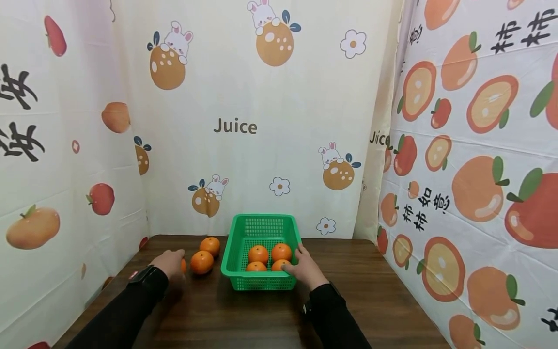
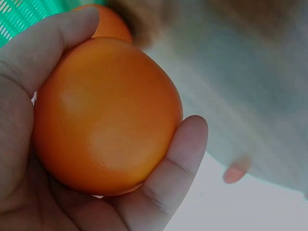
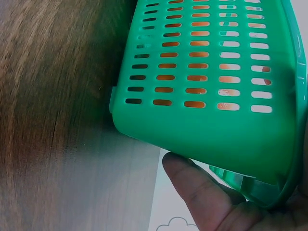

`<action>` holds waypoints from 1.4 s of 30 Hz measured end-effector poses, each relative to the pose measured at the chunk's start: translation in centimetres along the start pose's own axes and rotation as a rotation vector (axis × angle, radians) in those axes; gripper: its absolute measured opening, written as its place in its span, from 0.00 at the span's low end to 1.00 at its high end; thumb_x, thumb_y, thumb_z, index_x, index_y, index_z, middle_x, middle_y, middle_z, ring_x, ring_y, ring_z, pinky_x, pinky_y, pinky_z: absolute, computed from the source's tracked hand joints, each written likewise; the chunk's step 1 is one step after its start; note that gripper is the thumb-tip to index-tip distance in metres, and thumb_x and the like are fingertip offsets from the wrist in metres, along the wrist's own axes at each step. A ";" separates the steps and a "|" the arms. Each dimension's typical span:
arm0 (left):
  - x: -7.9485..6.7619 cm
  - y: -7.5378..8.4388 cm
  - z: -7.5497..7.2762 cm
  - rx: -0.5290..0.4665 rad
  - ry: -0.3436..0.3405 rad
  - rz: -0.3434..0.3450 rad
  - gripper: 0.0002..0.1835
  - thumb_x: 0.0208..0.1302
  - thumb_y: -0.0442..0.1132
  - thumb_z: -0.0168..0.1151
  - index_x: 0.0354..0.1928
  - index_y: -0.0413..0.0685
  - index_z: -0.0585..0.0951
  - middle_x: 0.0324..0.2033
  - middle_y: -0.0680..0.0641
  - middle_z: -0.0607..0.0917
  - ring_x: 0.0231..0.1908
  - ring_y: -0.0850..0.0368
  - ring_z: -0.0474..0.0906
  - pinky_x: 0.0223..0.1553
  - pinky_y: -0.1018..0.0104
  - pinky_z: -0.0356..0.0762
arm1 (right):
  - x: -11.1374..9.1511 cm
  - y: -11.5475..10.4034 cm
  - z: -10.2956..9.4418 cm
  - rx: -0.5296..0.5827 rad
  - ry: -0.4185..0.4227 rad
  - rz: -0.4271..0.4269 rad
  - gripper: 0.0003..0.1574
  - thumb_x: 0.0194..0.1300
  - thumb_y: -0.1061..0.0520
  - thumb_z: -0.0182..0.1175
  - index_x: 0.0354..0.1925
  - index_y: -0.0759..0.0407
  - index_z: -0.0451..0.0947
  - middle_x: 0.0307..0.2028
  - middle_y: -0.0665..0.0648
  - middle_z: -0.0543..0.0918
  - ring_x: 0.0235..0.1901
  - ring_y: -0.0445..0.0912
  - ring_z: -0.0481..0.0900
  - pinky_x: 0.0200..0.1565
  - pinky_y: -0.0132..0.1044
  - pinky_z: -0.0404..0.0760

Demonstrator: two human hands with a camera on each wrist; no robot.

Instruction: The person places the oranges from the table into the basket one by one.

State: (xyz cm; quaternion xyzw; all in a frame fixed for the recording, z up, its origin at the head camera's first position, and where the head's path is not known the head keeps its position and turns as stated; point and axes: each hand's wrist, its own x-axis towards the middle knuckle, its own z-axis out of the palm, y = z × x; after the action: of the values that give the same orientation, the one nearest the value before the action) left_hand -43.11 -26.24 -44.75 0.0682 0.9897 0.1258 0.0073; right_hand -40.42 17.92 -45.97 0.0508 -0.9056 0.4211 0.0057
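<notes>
My left hand [image 1: 171,264] holds an orange [image 2: 108,115] over the left side of the table, its thumb and fingers curled round the fruit. In the head view only a sliver of that orange shows past the hand. Close to its right, two more oranges [image 1: 202,262] lie on the wood. A green plastic basket [image 1: 263,283] with slotted walls stands at the middle, several oranges [image 1: 258,254] inside. My right hand [image 1: 310,269] grips the basket's right rim, thumb over the edge; in the right wrist view a finger [image 3: 195,185] lies along the outer wall.
The dark brown wooden table [image 1: 370,295] carries everything. Behind it hangs a pale curtain [image 1: 305,106] printed with rabbits and fruit. Fruit-printed cloths [image 1: 444,213] stand close along both sides of the table.
</notes>
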 end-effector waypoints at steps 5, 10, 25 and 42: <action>0.3 1.3 -1.6 0.039 0.019 0.018 0.35 0.52 0.41 0.81 0.61 0.37 0.78 0.44 0.34 0.81 0.36 0.45 0.78 0.38 0.49 0.80 | 0.0 0.0 -0.1 -0.003 0.001 -0.010 0.54 0.73 0.45 0.68 0.81 0.71 0.58 0.86 0.63 0.48 0.82 0.67 0.55 0.77 0.65 0.63; 0.9 2.6 -2.3 0.037 0.061 0.059 0.34 0.54 0.40 0.80 0.62 0.37 0.77 0.45 0.33 0.81 0.36 0.43 0.79 0.40 0.44 0.82 | 0.1 0.2 -0.1 -0.006 0.001 -0.002 0.53 0.73 0.44 0.69 0.80 0.70 0.59 0.86 0.62 0.48 0.82 0.67 0.55 0.76 0.66 0.63; 3.6 8.7 -1.7 0.038 0.225 0.194 0.31 0.54 0.43 0.82 0.58 0.47 0.80 0.44 0.41 0.82 0.37 0.46 0.78 0.40 0.47 0.84 | 0.0 0.6 -0.2 0.005 0.001 0.000 0.54 0.72 0.46 0.69 0.80 0.71 0.58 0.86 0.63 0.48 0.81 0.68 0.56 0.76 0.66 0.64; 7.2 14.0 -0.5 -0.242 0.150 0.173 0.32 0.56 0.43 0.78 0.62 0.47 0.77 0.48 0.39 0.79 0.40 0.47 0.77 0.39 0.56 0.82 | 0.5 0.8 0.1 -0.008 0.000 -0.020 0.54 0.73 0.45 0.68 0.80 0.71 0.57 0.86 0.62 0.47 0.82 0.66 0.56 0.76 0.64 0.64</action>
State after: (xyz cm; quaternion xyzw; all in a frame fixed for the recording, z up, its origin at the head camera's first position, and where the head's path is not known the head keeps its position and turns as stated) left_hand -48.41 -11.96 -40.80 0.1421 0.9556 0.2488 -0.0691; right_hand -41.03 18.30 -46.60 0.0596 -0.9068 0.4172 0.0102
